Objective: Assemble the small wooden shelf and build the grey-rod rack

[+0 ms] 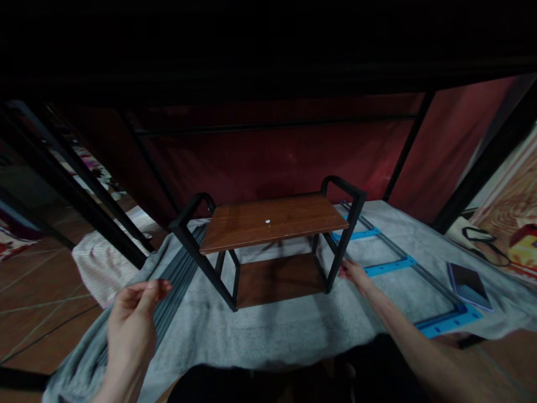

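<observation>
One rack point(274, 214) stands upright on the cloth point(260, 333). Steadying it by the frame point(356, 210), not the boards point(277, 282), seems surer. The right hand point(354, 274) is right beside a front leg point(336, 268) — whether gripping, I cannot tell. The left hand point(132, 319) is well apart, thumb and fingers curled close, contents unclear. Flat, wood-grained boards; dark tubes, rounded on top — soft, rumpled grey fabric beneath.

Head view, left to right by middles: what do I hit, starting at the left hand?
Left hand → black-framed rack with two brown boards → right hand → blue-and-grey frame → phone-like device → yellow-and-red item at the picture's edge.
</observation>
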`<state>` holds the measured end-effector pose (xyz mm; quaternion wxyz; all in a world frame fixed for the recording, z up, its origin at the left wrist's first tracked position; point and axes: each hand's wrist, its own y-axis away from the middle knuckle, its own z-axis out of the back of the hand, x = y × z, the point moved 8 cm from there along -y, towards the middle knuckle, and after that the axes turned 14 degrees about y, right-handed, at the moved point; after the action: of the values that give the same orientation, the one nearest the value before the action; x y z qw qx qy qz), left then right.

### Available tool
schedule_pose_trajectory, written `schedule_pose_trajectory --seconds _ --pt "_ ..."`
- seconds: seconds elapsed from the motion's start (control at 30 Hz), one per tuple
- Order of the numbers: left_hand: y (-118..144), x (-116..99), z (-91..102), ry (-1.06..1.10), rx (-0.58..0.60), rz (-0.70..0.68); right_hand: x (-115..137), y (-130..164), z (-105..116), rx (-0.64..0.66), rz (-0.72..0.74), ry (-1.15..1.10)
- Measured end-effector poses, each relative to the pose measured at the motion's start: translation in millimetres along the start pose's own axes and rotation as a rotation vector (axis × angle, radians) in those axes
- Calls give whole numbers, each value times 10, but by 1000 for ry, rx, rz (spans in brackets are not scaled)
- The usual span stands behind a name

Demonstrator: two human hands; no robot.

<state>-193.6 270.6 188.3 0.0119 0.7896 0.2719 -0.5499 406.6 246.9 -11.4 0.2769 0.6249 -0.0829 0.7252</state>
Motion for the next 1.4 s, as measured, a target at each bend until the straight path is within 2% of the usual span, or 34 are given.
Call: schedule_pose_trajectory --seconds 0.07,0.13,0.27,0.37,0.53,0.67,0.87,0.97,1.2,1.3,1.4 --pt "36 88 81 -23 43 42 89 153 241 -25 -11 -42" --pt "85 37 68 -17 82 9 287 278 481 -70 18 -102" --pt "177 -205 -125 84 124 2 930 473 789 -102 186 -196" --pt "181 -382 -280 113 112 10 1455 580 846 -92 290 -218" --pt "72 -547 -590 25 125 -7 2264 676 780 -75 427 -270" --pt "9 -584 -870 22 172 29 2645 727 703 -56 451 -307" --pt "-13 -591 -1323 48 289 105 2798 810 575 20 460 -241" --pt "-79 -580 -1469 81 297 132 2816 843 518 44 474 -231" --pt "-177 -630 -1526 125 251 145 2895 898 423 54 527 -136" --pt "-163 -644 -1541 184 249 209 2881 834 394 54 516 -131" --pt "-216 -579 -1509 199 198 313 2812 659 346 21 456 -174"
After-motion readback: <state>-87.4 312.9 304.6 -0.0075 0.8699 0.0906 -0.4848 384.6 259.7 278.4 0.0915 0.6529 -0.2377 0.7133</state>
